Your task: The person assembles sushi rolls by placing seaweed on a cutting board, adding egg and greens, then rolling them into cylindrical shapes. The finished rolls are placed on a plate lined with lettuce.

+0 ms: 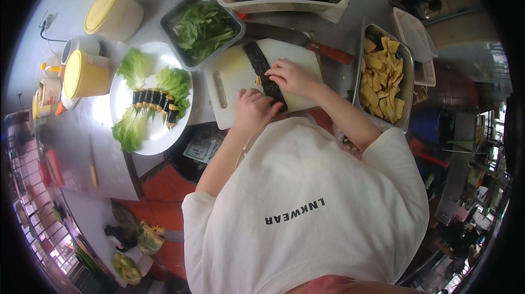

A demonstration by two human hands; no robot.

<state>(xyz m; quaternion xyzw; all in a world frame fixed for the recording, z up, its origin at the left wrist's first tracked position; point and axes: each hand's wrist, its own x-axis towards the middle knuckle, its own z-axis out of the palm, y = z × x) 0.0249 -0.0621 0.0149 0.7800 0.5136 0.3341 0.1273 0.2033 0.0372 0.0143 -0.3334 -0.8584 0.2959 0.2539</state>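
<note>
A dark nori strip point(255, 57) lies lengthwise across a white cutting board point(232, 70). My left hand point(253, 109) is at the strip's near end, fingers bent and thumb against the nori. My right hand point(293, 78) comes from the right, its fingertips closed on the middle of the strip. Between the hands a small yellowish-brown piece point(258, 80) shows at the strip's left edge. On the left, a round white plate point(183, 112) bears lettuce leaves and a row of nori-wrapped rolls point(156, 100). What lies under my fingers is hidden.
Behind the board lies a large knife point(284, 35) with a wooden handle. A metal tray of green leaves point(203, 27) and a white basket of nori point(235, 4) stand beyond. To the right is a metal tray of yellow slices point(381, 78). Yellow-lidded tubs point(82, 78) stand left.
</note>
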